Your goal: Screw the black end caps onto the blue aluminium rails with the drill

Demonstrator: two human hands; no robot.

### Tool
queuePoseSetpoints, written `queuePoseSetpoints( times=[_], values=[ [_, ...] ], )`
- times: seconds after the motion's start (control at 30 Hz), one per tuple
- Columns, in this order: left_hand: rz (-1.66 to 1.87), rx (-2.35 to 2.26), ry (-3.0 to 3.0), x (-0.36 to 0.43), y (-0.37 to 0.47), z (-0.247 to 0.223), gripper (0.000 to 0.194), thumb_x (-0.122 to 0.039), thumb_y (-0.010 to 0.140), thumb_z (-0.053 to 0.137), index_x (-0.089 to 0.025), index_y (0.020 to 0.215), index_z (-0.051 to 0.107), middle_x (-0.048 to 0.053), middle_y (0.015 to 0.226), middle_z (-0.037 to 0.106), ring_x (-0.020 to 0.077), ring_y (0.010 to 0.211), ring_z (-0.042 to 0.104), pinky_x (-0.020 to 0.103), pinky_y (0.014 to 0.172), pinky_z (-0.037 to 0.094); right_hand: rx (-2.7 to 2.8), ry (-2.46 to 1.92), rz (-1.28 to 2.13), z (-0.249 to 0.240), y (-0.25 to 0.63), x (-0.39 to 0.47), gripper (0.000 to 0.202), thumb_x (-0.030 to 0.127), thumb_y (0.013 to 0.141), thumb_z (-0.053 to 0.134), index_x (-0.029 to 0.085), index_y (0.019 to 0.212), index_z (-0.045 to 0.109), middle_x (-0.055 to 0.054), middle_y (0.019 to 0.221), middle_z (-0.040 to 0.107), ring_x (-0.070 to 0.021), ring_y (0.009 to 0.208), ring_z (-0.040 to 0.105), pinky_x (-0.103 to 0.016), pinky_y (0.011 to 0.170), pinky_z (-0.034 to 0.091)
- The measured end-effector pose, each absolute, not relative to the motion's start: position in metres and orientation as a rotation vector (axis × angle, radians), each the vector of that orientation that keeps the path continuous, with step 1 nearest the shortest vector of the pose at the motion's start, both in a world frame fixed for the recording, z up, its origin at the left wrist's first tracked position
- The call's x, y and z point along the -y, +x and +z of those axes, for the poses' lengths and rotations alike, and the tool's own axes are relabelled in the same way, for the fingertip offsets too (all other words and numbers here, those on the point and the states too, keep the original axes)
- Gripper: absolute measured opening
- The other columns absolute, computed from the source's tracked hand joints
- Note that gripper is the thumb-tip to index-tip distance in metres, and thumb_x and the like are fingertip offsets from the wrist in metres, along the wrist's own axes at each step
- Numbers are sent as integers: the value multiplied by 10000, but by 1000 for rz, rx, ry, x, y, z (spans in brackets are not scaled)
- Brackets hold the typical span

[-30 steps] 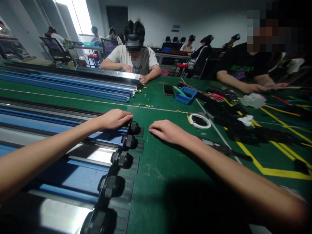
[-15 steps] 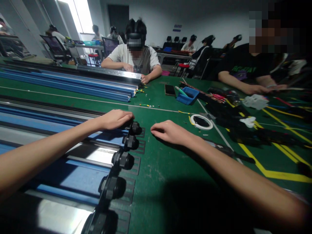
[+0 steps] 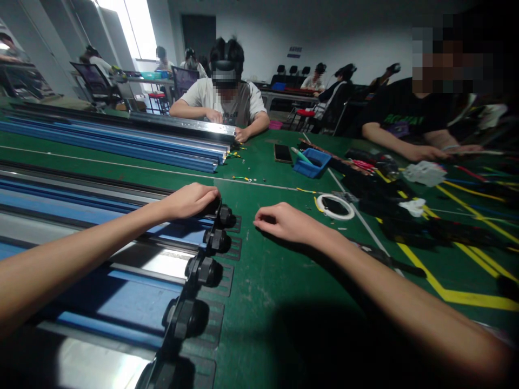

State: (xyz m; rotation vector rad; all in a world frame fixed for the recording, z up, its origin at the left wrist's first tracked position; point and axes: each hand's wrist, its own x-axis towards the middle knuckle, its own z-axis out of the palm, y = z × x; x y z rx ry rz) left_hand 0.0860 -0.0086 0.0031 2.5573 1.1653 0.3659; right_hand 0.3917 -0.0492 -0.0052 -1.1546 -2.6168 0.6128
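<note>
My left hand [image 3: 193, 201] lies over the end of the farthest blue metal profile [image 3: 117, 204] in the near row, its fingers curled down by the black end plate. Its fingertips are partly hidden. A black cable gland [image 3: 227, 216] sticks out from that end, just right of the fingers. Across a small gap, my right hand [image 3: 279, 221] is low over the green table [image 3: 259, 302], with thumb and fingers brought together in a pinch. Whatever lies between those fingertips, if anything, is too small to tell. Several more black glands [image 3: 208, 272] line the profile ends towards me.
Across the table a person [image 3: 227, 102] handles another set of blue profiles [image 3: 162, 148]; another person sits at the right. A phone [image 3: 283, 153], a blue bin [image 3: 311, 163], a white ring [image 3: 334, 206], a dark-handled tool [image 3: 389, 259] and wires lie about.
My right hand has shifted very slightly to the right, its fingers still pinched. The left hand stays at the profile end. The whole view has tipped a little.
</note>
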Motion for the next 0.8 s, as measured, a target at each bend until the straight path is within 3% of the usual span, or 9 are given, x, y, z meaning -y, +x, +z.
queuePoseSetpoints(
  times=[0.23,0.4,0.53,0.63,0.8],
  values=[
    [376,-1149,2529,8,85,3,466,-438,1041,291,-171,832,610,25,694,582,166,635,511,285,647,371,2615,-1130,674,-5,391,48,213,316,953,561,178,930,722,-34,802,726,-149,659,607,-269,645,407],
    [443,-1098,2352,1,83,5,512,-443,1025,311,-142,983,723,43,898,715,196,837,632,287,777,460,2614,-1141,684,-6,391,47,202,312,946,565,183,926,719,-35,801,726,-154,661,606,-274,645,406],
    [610,-1108,2145,-11,76,5,460,-471,980,422,-125,921,718,73,918,748,204,887,673,292,829,498,2622,-1156,674,-5,392,47,216,323,952,555,183,932,719,-36,797,724,-157,660,605,-279,646,405],
    [630,-1163,2125,-22,60,3,417,-459,968,449,-127,906,693,84,886,740,192,828,680,280,769,493,2617,-1171,688,-5,392,48,221,326,953,554,181,938,720,-36,798,725,-158,662,607,-283,648,405],
    [417,-1428,2530,-34,35,-4,458,-481,972,426,-159,799,703,54,689,665,181,638,583,281,621,365,2617,-1193,705,-4,391,48,227,339,960,551,184,917,712,-23,766,706,-155,642,593,-285,632,397]
  ],
)
